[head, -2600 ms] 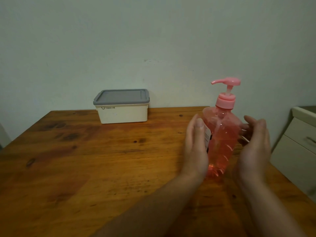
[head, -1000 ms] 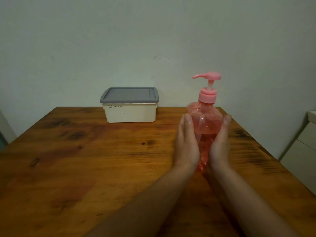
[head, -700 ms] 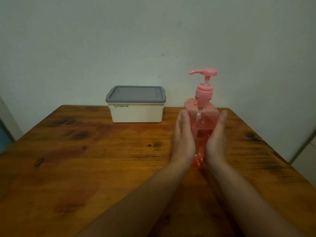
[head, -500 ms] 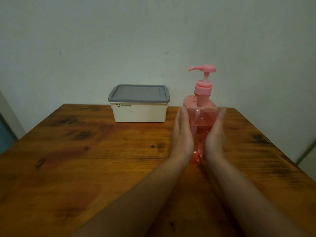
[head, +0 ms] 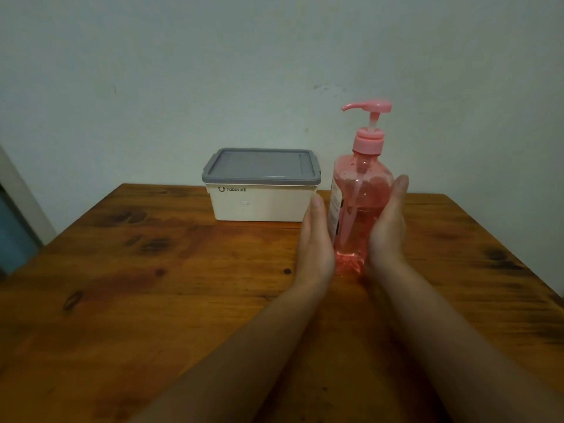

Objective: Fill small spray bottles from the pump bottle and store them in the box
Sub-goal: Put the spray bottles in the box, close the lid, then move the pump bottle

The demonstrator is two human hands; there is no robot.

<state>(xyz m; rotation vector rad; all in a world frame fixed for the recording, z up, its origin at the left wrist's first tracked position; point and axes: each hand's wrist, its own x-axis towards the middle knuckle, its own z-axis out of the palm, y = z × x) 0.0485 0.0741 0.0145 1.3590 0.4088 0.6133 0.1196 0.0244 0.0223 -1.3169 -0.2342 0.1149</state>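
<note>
A tall pink pump bottle with pink liquid stands upright on the wooden table, its spout pointing left. My left hand presses flat against its left side and my right hand against its right side, so the bottle is clasped between both palms. Just behind and left of the bottle sits a cream box with a grey lid, closed. No small spray bottles are in view.
A pale wall rises right behind the table's far edge. The table's right edge runs close to my right forearm. A door frame shows at the far left.
Both hands closed in on the pump bottle and carried it left and toward the box; it now stands right next to the box's right end.
</note>
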